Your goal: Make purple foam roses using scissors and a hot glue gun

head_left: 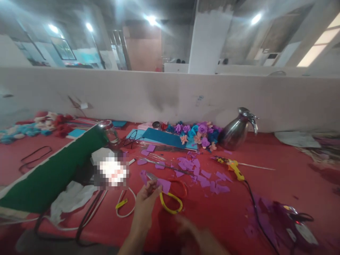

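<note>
My left hand [146,198] is closed, pinching a purple paper piece [164,185] above the red table. Close behind it are scissors with one yellow loop [171,209] and one red loop; their middle is hidden by my hand and the paper. My right hand [190,228] is smeared by motion below the yellow loop, so its fingers cannot be made out. Many cut purple pieces [204,181] lie scattered beyond and to the right of my hands.
A yellow glue gun [236,170] with a black cord lies right of the scraps. Behind stand a metal jug [235,132], a heap of paper flowers [203,129], blue sheets [167,137] and glasses [134,138]. At left are a green panel [58,170], a glass jar [108,132] and cables [91,216].
</note>
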A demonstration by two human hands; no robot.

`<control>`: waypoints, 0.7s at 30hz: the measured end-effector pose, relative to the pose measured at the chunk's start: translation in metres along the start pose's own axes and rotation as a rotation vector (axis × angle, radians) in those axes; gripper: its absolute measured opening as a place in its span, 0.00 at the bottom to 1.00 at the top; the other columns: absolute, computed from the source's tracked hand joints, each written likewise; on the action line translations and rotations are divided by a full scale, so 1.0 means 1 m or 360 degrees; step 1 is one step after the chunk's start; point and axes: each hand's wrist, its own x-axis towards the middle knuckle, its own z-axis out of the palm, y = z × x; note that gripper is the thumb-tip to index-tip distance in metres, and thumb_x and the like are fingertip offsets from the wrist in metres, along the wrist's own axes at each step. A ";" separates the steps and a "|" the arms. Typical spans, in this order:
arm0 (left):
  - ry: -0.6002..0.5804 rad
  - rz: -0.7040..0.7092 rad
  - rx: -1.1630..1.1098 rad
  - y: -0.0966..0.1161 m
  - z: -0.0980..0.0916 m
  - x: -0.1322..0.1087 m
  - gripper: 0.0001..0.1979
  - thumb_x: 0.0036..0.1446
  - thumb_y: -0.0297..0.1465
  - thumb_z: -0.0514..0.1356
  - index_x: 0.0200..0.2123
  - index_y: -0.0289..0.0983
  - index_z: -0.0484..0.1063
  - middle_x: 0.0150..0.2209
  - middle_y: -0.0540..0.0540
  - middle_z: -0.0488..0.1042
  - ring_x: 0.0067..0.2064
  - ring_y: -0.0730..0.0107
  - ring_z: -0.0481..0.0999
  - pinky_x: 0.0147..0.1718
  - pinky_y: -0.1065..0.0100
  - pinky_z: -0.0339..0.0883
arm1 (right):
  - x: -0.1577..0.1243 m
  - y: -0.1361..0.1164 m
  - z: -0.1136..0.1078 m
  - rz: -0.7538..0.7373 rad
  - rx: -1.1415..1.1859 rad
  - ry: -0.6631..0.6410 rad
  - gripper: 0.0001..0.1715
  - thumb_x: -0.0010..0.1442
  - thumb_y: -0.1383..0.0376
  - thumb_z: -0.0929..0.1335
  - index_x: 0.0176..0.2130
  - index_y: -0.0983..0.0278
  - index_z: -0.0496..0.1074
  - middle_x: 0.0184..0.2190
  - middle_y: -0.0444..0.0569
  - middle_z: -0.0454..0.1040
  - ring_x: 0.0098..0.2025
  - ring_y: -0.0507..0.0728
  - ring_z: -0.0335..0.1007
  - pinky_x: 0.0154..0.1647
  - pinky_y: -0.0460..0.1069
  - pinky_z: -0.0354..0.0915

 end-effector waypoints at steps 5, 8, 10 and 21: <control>0.0076 0.0095 0.0157 -0.007 -0.003 0.014 0.16 0.38 0.35 0.69 0.32 0.36 0.74 0.29 0.49 0.75 0.32 0.71 0.71 0.34 0.72 0.64 | 0.046 0.049 -0.030 0.0567 -0.0189 0.0375 0.17 0.64 0.61 0.58 0.43 0.60 0.72 0.37 0.52 0.77 0.39 0.59 0.72 0.40 0.53 0.66; 0.0035 0.0105 0.0236 -0.010 -0.004 0.016 0.14 0.38 0.36 0.69 0.30 0.36 0.75 0.30 0.48 0.76 0.32 0.69 0.72 0.34 0.71 0.64 | 0.086 0.067 -0.045 0.0530 -0.0397 0.0255 0.15 0.61 0.65 0.60 0.36 0.61 0.75 0.35 0.50 0.78 0.38 0.59 0.72 0.41 0.52 0.64; 0.0010 0.0089 0.0237 -0.011 -0.004 0.014 0.14 0.38 0.36 0.68 0.30 0.37 0.75 0.30 0.48 0.76 0.32 0.69 0.72 0.35 0.71 0.64 | 0.121 0.075 -0.049 0.0533 -0.0614 0.0248 0.15 0.59 0.69 0.61 0.38 0.64 0.76 0.38 0.51 0.78 0.43 0.58 0.71 0.48 0.51 0.60; 0.0111 0.0029 0.0294 -0.014 -0.020 0.019 0.17 0.34 0.40 0.69 0.28 0.36 0.75 0.28 0.47 0.76 0.33 0.64 0.71 0.34 0.69 0.66 | 0.226 0.095 -0.012 0.0789 -0.0851 0.0183 0.18 0.58 0.62 0.66 0.49 0.63 0.69 0.43 0.57 0.74 0.42 0.60 0.72 0.37 0.49 0.63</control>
